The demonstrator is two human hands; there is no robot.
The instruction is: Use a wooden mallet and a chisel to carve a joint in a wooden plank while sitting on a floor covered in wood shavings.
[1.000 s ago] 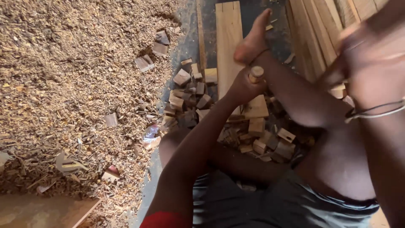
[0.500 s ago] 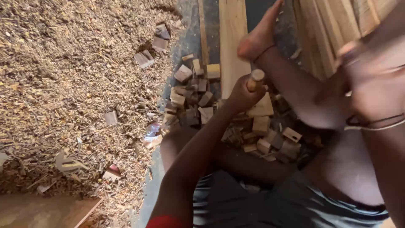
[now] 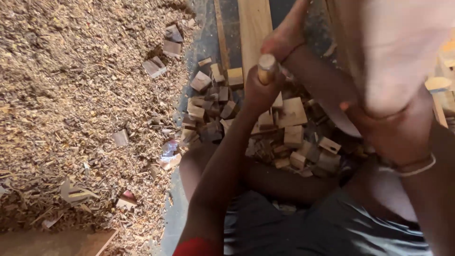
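Covering the floor on the left is a deep spread of wood shavings (image 3: 71, 95), with a few offcuts in it. Further right lies a heap of small wood blocks (image 3: 284, 123) beside a flat plank (image 3: 253, 28). Over the heap, the left hand (image 3: 259, 92) is clamped round a wooden handle (image 3: 267, 68) — upright. At the far right the right hand (image 3: 393, 123) holds a blurred pale piece (image 3: 403, 52) — how its grip sits, I cannot tell.
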